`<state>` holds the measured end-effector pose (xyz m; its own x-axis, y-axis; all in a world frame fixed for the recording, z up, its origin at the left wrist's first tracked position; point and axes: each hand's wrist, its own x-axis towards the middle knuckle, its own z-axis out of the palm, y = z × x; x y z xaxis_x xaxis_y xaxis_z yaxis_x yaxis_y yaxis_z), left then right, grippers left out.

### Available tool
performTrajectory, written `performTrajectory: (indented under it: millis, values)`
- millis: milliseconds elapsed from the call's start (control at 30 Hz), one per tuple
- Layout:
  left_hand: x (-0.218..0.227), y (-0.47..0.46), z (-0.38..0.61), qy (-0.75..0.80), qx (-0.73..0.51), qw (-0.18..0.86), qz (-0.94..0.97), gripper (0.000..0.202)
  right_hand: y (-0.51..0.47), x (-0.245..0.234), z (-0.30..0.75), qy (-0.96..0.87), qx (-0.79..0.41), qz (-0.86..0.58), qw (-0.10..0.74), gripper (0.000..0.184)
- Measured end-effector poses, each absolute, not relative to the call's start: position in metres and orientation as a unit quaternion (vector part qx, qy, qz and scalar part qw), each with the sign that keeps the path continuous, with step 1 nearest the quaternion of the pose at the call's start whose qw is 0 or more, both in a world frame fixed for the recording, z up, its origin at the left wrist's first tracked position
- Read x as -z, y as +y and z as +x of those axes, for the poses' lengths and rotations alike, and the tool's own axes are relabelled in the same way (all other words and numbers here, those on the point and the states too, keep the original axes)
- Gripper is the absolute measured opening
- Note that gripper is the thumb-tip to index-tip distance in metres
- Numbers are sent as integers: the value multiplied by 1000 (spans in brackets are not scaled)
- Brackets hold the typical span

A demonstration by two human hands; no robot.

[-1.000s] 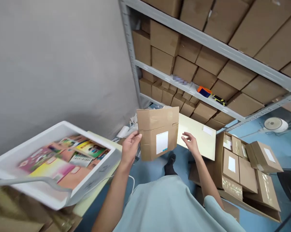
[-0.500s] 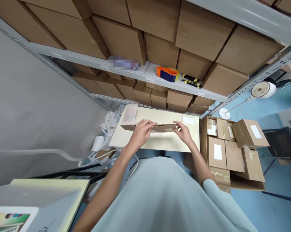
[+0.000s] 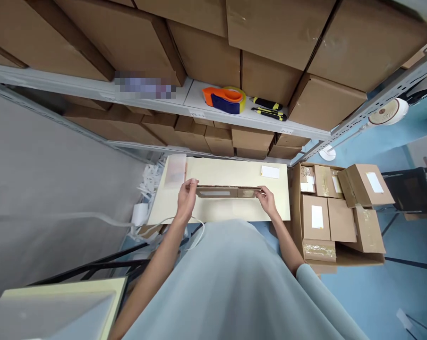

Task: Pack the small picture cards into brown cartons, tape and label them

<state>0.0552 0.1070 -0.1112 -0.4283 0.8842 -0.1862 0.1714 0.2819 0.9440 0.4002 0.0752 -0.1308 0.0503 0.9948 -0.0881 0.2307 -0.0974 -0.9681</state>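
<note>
A flat, folded cardboard box (image 3: 231, 192) is held nearly edge-on above the pale table (image 3: 213, 212). My left hand (image 3: 187, 197) is closed on its left end, thumb and fingers pinching the edge. At the right end, my right hand (image 3: 266, 200) grips the corner between thumb and fingers. A pale label-like patch shows on the cardboard's near face; its far side is hidden. Behind it on the table lie a white label sheet (image 3: 270, 172) and a translucent sheet or bag (image 3: 175, 171).
Cardboard boxes fill the shelf ahead, where an orange and blue tape dispenser (image 3: 224, 100) and utility knives (image 3: 268, 109) lie. To the right stands a large carton (image 3: 296, 208) of labelled parcels. A white cable (image 3: 199, 236) hangs near the table's front edge.
My left hand has moved left from the cardboard's middle to its left end. The cardboard has tilted, showing more of its near face. The view has shifted slightly.
</note>
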Motion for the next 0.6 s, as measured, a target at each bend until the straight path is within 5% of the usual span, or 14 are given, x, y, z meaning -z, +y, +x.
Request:
performTrajectory:
  millis: [167,267,400,600]
  values:
    - [117,97,72,699,-476,400,352,98,66,138,385,-525,-447,-604,399,43]
    - [124,96,68,696,-441,434,364,114,61,137,378,-526,-443,-636,348,73]
    - [129,98,55,675,-410,489,370,110,55,128,363,-535,-444,-670,259,104]
    - [117,100,41,680,-327,512,411,78,53,116,317,-542,-443,-664,265,76]
